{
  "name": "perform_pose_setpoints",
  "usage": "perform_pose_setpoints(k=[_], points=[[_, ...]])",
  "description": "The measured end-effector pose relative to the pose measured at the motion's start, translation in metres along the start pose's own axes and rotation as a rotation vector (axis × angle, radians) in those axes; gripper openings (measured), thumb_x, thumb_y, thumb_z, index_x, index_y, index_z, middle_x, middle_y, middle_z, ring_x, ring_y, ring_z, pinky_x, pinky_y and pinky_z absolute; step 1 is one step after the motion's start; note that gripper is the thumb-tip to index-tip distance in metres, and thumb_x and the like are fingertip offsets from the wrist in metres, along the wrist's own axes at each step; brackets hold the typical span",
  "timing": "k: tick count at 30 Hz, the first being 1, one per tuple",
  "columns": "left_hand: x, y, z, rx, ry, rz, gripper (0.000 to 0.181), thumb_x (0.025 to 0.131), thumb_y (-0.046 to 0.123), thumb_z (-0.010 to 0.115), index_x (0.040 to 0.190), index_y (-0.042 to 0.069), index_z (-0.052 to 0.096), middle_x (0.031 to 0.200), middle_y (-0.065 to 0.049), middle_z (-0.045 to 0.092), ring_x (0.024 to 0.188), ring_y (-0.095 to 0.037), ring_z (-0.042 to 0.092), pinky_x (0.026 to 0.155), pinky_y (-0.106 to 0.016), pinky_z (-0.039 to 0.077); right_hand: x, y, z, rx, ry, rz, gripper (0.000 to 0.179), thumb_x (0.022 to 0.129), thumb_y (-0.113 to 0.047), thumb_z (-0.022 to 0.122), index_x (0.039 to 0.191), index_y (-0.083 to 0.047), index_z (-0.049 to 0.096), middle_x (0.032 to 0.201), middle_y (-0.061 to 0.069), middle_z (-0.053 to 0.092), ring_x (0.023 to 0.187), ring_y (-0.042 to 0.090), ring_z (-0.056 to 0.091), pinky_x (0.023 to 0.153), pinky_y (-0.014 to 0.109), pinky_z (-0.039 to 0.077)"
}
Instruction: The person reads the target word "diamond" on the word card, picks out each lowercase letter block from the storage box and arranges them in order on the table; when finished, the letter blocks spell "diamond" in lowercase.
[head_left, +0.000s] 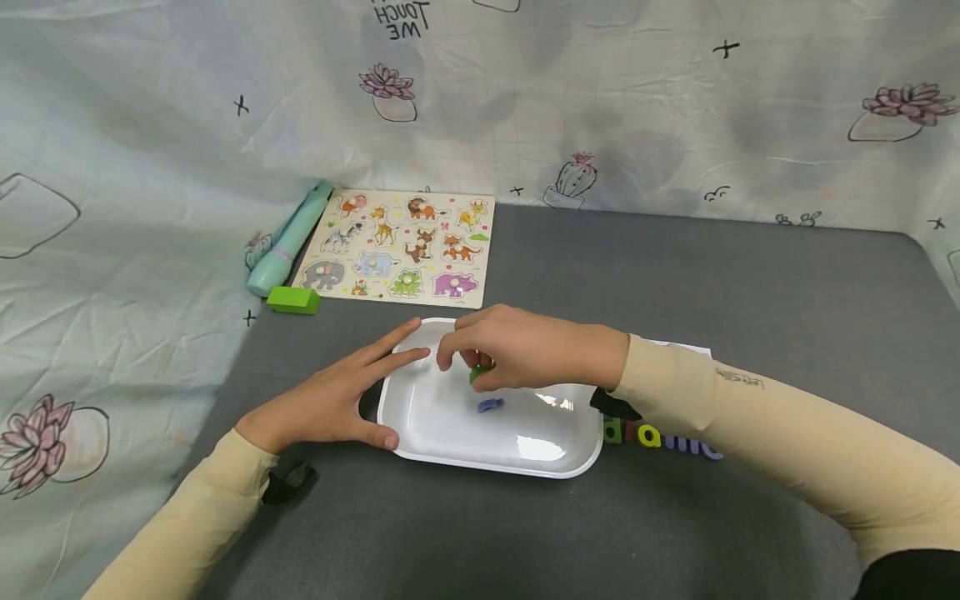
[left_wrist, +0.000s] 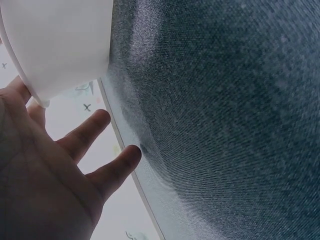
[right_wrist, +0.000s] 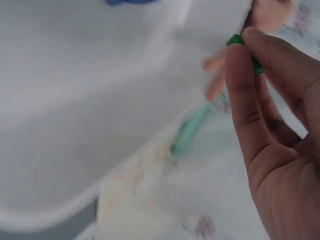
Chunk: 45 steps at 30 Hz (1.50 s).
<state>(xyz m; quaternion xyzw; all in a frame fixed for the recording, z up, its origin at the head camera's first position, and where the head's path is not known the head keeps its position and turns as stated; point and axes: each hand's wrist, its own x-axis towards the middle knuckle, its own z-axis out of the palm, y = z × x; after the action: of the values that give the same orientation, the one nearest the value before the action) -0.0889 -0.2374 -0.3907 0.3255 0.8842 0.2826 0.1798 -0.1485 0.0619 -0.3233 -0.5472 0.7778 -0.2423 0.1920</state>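
Observation:
My right hand [head_left: 517,346] is above the white tray [head_left: 442,437], pinching a small green piece [right_wrist: 258,67] between thumb and fingertip. Its exact shape is mostly covered by the fingers. Below it, a small blue-purple piece [head_left: 491,405] lies on the tray floor. At the tray's left end, my left hand [head_left: 322,408] has its fingers spread, with the thumb at the near left rim and a fingertip by the far left corner. In the left wrist view two fingers of the left hand [left_wrist: 50,170] stretch out free beside the tray wall [left_wrist: 65,45].
Coloured letters [head_left: 648,436] lie right of the tray, partly under the right sleeve, by a white sheet [head_left: 693,347]. Behind the tray lies an animal peg puzzle board [head_left: 397,287]. A green block [head_left: 293,300] and a teal tube-like object [head_left: 288,246] are left of it.

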Motion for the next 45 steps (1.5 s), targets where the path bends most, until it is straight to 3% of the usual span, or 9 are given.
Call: perform_pose_setpoints(k=[7, 12, 23, 31, 36, 41, 45], points=[[0.002, 0.000, -0.001, 0.008, 0.000, 0.001, 0.107, 0.075, 0.053, 0.087, 0.161, 0.034, 0.028, 0.169, 0.012, -0.005, 0.152, -0.027, 0.018, 0.106, -0.062, 0.036, -0.060, -0.008, -0.024, 0.090, 0.190, -0.037, 0.029, 0.087, -0.005, 0.081, 0.115, -0.013, 0.076, 0.104, -0.011, 0.072, 0.088, 0.001, 0.067, 0.077, 0.020, 0.055], [0.005, 0.000, -0.003, 0.008, 0.004, 0.020, 0.108, 0.074, 0.051, 0.089, 0.161, 0.033, 0.028, 0.170, 0.011, -0.004, 0.152, -0.027, 0.019, 0.106, -0.062, 0.036, -0.106, -0.007, -0.026, 0.005, 0.376, -0.033, 0.034, 0.080, -0.003, 0.086, 0.109, -0.018, 0.078, 0.102, -0.014, 0.074, 0.085, -0.001, 0.068, 0.072, 0.018, 0.054], [0.004, -0.002, 0.000, 0.008, -0.001, 0.017, 0.106, 0.076, 0.052, 0.087, 0.162, 0.034, 0.027, 0.170, 0.010, -0.005, 0.152, -0.027, 0.019, 0.104, -0.061, 0.038, -0.186, -0.006, -0.012, -0.180, 0.595, 0.176, 0.057, 0.066, 0.004, 0.089, 0.112, -0.027, 0.075, 0.103, -0.015, 0.073, 0.078, -0.003, 0.063, 0.065, 0.014, 0.050], [0.003, -0.002, 0.001, 0.004, -0.005, 0.010, 0.107, 0.075, 0.052, 0.087, 0.162, 0.035, 0.026, 0.170, 0.011, -0.006, 0.152, -0.027, 0.018, 0.104, -0.061, 0.039, -0.244, 0.007, 0.016, -0.320, 0.568, 0.371, 0.065, 0.060, 0.005, 0.091, 0.112, -0.030, 0.076, 0.096, -0.020, 0.070, 0.076, -0.005, 0.060, 0.065, 0.012, 0.047], [0.001, 0.000, 0.000, -0.021, -0.008, -0.008, 0.107, 0.075, 0.052, 0.087, 0.161, 0.036, 0.026, 0.169, 0.012, -0.006, 0.152, -0.027, 0.017, 0.104, -0.059, 0.039, -0.275, 0.019, 0.033, -0.372, 0.531, 0.448, 0.057, 0.060, 0.004, 0.090, 0.105, -0.029, 0.080, 0.092, -0.021, 0.071, 0.075, -0.006, 0.056, 0.061, 0.012, 0.043], [0.000, 0.001, 0.000, -0.041, -0.002, -0.019, 0.106, 0.075, 0.052, 0.087, 0.161, 0.036, 0.027, 0.169, 0.013, -0.005, 0.152, -0.025, 0.017, 0.104, -0.059, 0.039, -0.295, 0.028, 0.052, -0.342, 0.477, 0.597, 0.041, 0.068, -0.003, 0.090, 0.097, -0.031, 0.082, 0.090, -0.023, 0.071, 0.078, -0.006, 0.058, 0.061, 0.017, 0.045], [0.001, 0.000, 0.001, -0.037, 0.000, -0.017, 0.107, 0.075, 0.054, 0.087, 0.161, 0.036, 0.027, 0.169, 0.013, -0.005, 0.152, -0.024, 0.017, 0.104, -0.059, 0.039, -0.301, 0.033, 0.065, -0.274, 0.412, 0.679, 0.037, 0.070, -0.012, 0.092, 0.103, -0.022, 0.079, 0.086, -0.021, 0.071, 0.077, -0.006, 0.061, 0.060, 0.025, 0.050]])
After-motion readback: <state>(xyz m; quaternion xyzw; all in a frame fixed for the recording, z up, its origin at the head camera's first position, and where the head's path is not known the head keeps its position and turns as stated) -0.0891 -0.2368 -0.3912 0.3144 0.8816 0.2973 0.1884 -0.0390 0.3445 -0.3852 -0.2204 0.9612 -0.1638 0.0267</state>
